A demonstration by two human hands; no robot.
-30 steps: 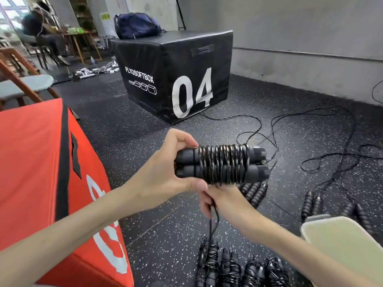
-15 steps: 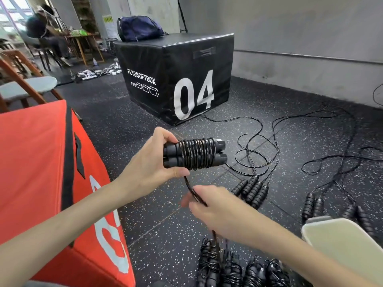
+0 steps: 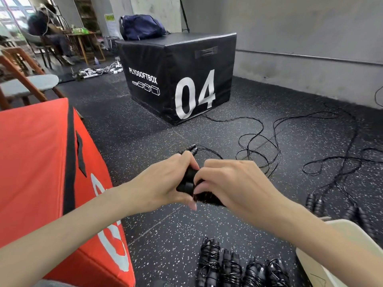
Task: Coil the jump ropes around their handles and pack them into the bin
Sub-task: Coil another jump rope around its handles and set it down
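My left hand (image 3: 165, 183) grips the butt ends of a black jump rope bundle (image 3: 188, 181), its two handles side by side with rope coiled round them. My right hand (image 3: 232, 183) is curled over the coiled part and hides most of it. Several coiled rope bundles (image 3: 232, 266) lie in a row on the floor just below my arms. Loose ropes (image 3: 259, 146) with handles (image 3: 187, 150) trail over the floor beyond my hands. The pale bin (image 3: 335, 255) shows only its rim at the lower right, partly behind my right forearm.
A red soft box (image 3: 41, 162) stands close on my left. A black plyo box (image 3: 178, 75) marked 04, with a blue bag (image 3: 141, 26) on top, sits ahead. More uncoiled handles (image 3: 315, 204) lie at the right. A chair (image 3: 24, 85) and a seated person (image 3: 47, 32) are at the far left.
My right hand came up from below the bundle and closed over its coils. The bundle sank lower and turned so its handle ends face me.
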